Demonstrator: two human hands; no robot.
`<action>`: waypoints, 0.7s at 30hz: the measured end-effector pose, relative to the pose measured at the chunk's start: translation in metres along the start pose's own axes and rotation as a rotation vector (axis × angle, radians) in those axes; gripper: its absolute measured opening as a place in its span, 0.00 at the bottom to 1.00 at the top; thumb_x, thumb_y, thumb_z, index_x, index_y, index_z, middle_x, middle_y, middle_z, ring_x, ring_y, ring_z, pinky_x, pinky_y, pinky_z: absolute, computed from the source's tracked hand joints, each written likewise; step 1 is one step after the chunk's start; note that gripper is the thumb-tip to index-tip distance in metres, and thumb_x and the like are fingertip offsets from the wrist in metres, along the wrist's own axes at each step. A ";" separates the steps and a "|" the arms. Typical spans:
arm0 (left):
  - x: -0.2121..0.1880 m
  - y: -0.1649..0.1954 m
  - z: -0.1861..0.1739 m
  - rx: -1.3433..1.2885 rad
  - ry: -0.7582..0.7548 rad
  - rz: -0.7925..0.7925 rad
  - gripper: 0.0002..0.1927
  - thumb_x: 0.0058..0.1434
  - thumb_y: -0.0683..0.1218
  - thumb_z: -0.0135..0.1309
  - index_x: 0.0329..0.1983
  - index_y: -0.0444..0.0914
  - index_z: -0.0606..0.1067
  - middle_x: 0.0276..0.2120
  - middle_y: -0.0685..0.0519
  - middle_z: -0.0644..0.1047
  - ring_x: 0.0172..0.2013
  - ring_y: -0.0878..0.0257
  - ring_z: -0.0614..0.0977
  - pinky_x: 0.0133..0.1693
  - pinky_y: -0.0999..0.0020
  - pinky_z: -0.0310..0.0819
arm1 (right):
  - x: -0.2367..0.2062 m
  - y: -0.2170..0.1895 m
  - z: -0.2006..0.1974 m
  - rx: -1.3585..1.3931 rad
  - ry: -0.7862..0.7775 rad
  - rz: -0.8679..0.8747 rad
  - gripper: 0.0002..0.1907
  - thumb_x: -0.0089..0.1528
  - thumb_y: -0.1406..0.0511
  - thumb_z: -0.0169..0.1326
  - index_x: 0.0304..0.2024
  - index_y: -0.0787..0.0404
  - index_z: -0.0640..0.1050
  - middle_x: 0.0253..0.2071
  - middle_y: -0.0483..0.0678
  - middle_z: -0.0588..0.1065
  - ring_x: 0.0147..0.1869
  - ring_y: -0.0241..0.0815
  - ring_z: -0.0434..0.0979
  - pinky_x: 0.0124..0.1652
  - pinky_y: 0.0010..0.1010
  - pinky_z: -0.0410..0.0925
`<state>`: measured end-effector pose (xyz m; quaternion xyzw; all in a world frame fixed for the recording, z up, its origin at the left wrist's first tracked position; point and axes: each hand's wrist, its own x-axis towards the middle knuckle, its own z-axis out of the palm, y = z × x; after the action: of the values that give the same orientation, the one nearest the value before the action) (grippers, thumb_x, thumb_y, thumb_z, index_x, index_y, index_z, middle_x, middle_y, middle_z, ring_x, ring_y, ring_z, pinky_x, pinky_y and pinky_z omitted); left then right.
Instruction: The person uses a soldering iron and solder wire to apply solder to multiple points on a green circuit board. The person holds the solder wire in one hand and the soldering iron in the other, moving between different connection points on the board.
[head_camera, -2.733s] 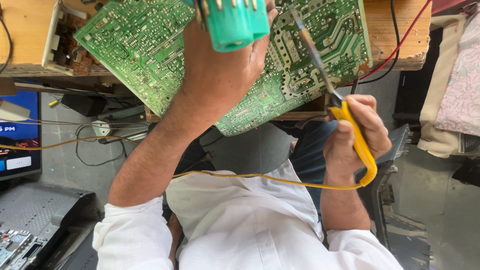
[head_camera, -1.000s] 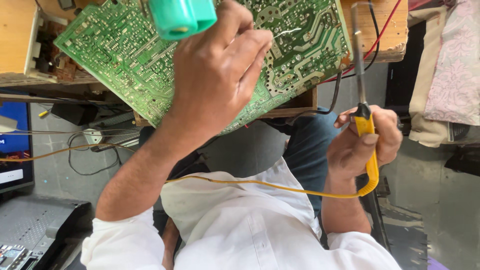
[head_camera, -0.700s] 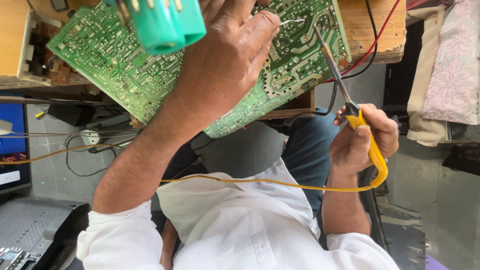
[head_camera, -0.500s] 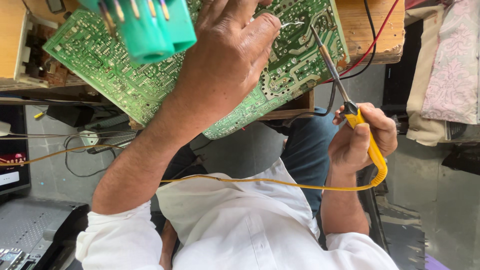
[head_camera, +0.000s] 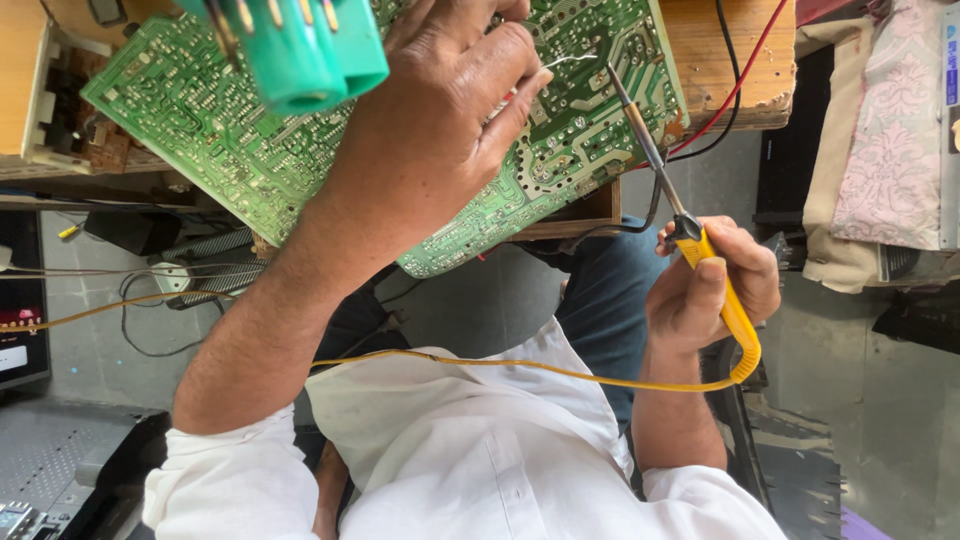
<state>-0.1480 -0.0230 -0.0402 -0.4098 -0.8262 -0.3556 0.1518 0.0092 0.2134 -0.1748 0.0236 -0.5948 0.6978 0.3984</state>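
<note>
A green circuit board (head_camera: 590, 140) lies solder-side up on a wooden bench (head_camera: 715, 50). My left hand (head_camera: 440, 120) rests over the board and pinches a thin solder wire (head_camera: 572, 60) in its fingertips. It also holds a teal plastic tool with metal prongs (head_camera: 300, 50). My right hand (head_camera: 710, 285) grips the yellow handle of a soldering iron (head_camera: 650, 160). The iron's tip meets the end of the solder wire on the board's upper right part.
A yellow cord (head_camera: 540, 368) runs from the iron's handle across my white shirt (head_camera: 470, 460). Red and black wires (head_camera: 735, 85) hang over the bench edge. Pale patterned cloth (head_camera: 880, 130) lies at the right. Cables and dark equipment (head_camera: 150, 260) sit on the floor at left.
The soldering iron swung away from the board, then came back, and its tip now sits at the solder wire's end. My left hand and the teal tool shifted slightly right.
</note>
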 end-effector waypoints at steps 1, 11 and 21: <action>-0.001 0.000 0.000 0.006 0.000 0.008 0.07 0.67 0.38 0.62 0.42 0.33 0.74 0.51 0.46 0.73 0.54 0.47 0.76 0.54 0.52 0.70 | -0.003 0.001 0.001 -0.003 0.003 -0.006 0.16 0.71 0.62 0.59 0.50 0.70 0.73 0.38 0.61 0.76 0.39 0.45 0.78 0.36 0.30 0.75; -0.017 -0.006 0.001 0.029 0.002 0.025 0.07 0.69 0.38 0.61 0.41 0.33 0.73 0.51 0.46 0.72 0.55 0.47 0.75 0.56 0.52 0.68 | -0.023 0.007 0.009 -0.040 0.001 -0.038 0.17 0.71 0.62 0.59 0.50 0.72 0.73 0.40 0.62 0.77 0.39 0.47 0.80 0.39 0.33 0.77; -0.032 0.000 -0.006 0.024 0.006 0.012 0.07 0.68 0.38 0.60 0.46 0.33 0.75 0.49 0.44 0.73 0.53 0.45 0.75 0.55 0.50 0.68 | -0.041 0.006 0.013 -0.053 0.033 -0.013 0.21 0.71 0.59 0.62 0.50 0.73 0.73 0.40 0.62 0.77 0.37 0.49 0.80 0.38 0.35 0.77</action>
<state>-0.1287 -0.0456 -0.0530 -0.4117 -0.8275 -0.3460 0.1614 0.0277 0.1813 -0.1970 0.0055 -0.6062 0.6794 0.4134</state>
